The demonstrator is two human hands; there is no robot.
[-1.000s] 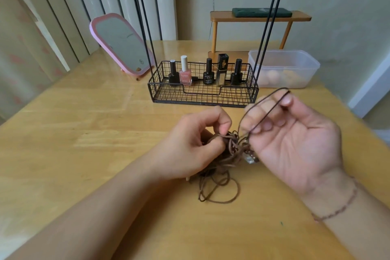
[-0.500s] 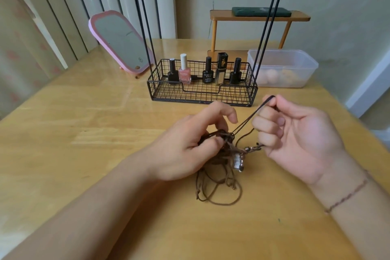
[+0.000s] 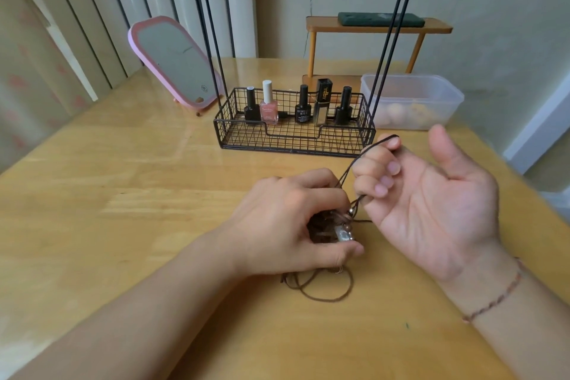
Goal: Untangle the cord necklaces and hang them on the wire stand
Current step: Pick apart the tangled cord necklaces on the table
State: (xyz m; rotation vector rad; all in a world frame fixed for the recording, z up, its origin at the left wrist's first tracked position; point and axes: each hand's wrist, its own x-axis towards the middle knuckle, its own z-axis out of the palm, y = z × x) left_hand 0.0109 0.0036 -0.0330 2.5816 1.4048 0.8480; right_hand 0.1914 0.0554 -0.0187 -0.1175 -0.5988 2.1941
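Our left hand (image 3: 296,219) curls down over the tangle of brown cord necklaces (image 3: 324,228), fingers and thumb gripping the knotted clump and a small silvery pendant (image 3: 343,235) against the table (image 3: 123,210). Our right hand (image 3: 431,203) sits just beside it, palm up, thumb spread wide, its bent fingers (image 3: 374,176) hooking a dark cord loop (image 3: 361,160) that runs taut from the clump up over the fingertips. Loose brown strands trail out beneath the left hand toward us in a loop (image 3: 327,290) lying flat on the wood. To the left we have a broad stretch of bare tabletop; the right edge of the table runs close past our right wrist, which wears a thin braided bracelet (image 3: 493,302). Ahead, near the hands, stands the wire stand (image 3: 296,136): its black basket base holds five nail polish bottles (image 3: 300,103), and its thin uprights rise out of view, hooks just visible at the top. A clear plastic tub (image 3: 413,99) sits right of the basket, a pink-framed mirror (image 3: 175,62) leans to its left, and a small wooden shelf (image 3: 376,29) stands behind.
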